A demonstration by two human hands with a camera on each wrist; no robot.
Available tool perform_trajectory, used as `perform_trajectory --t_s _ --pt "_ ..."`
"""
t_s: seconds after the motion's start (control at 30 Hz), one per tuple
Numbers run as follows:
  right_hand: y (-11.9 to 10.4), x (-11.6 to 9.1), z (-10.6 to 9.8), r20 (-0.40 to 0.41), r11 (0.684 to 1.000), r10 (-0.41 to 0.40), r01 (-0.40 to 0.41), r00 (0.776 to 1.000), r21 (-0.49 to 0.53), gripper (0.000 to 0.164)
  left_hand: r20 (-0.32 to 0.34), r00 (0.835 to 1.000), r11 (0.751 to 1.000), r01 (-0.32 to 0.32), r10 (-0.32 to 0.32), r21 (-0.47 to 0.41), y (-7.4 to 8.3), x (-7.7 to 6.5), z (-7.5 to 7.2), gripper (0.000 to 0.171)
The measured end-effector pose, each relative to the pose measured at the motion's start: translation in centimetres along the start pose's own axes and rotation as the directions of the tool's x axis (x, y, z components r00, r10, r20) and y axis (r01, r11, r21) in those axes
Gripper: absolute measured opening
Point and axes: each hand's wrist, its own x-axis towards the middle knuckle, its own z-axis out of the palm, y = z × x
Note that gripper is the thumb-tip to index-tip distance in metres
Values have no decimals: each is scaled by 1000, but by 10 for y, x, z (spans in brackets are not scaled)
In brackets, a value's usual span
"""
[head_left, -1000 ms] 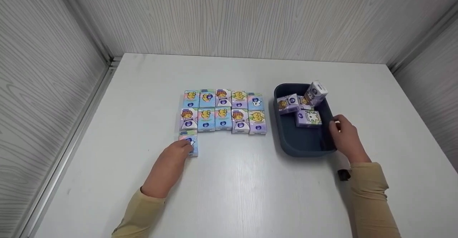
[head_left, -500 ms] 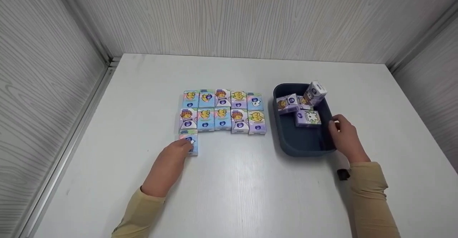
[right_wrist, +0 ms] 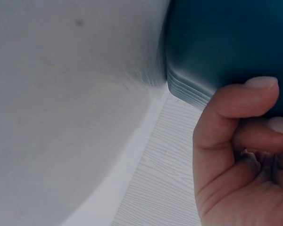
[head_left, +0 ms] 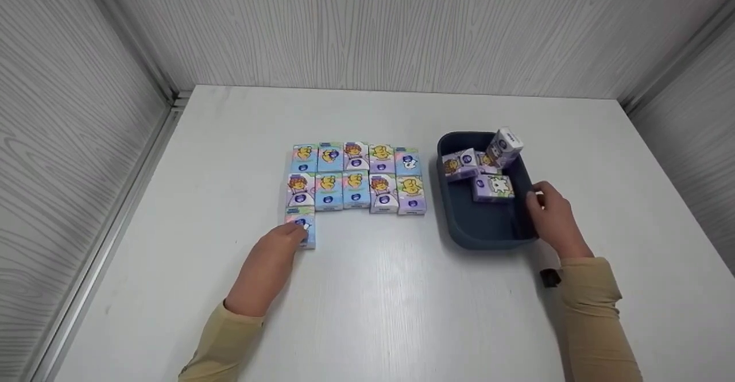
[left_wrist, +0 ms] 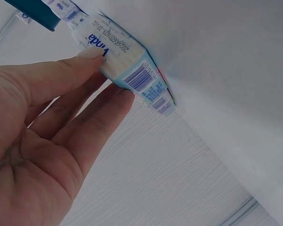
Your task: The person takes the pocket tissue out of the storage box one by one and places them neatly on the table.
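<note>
Over the last second, little is changing: the left hand (head_left: 267, 267) is staying on the small light-blue rectangular printed packet (left_wrist: 125, 59), and the packet is keeping its place below the leftmost of the ten pastel printed packets (head_left: 356, 189), which are lying in two rows of five. Judgement: it is being settled as the first packet of a third row.

Left fingers: thumb and fingertips are pinching the packet on opposite sides. Right hand (head_left: 553, 221): its curled fingers are touching the right side of the dark-blue rounded rectangular bin (head_left: 494, 244); whether they are pinching the rim, cannot tell. Four packets are showing inside, one purple packet (head_left: 494, 188) lying nearest the person and one white-and-purple packet (head_left: 505, 147) leaning above the far right rim.

Edges: the packet's far end is meeting the row above. The white tabletop (head_left: 356, 301) is stretching rightward from the packet to the bin, probably giving room for sideways moves. The upper rows' right end is lying near the bin's left wall, a tighter gap.
</note>
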Motion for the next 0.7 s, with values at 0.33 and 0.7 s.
perform_trajectory --t_s 0.33,0.7 --pt "-2 -2 1 -2 1000 -9 9 1000 16 38 -17 1000 1000 5 -5 -6 2 -3 0 36" --pt "0 -1 0 -4 1000 -19 19 1000 14 39 -63 988 989 -141 144 46 29 12 -3 41"
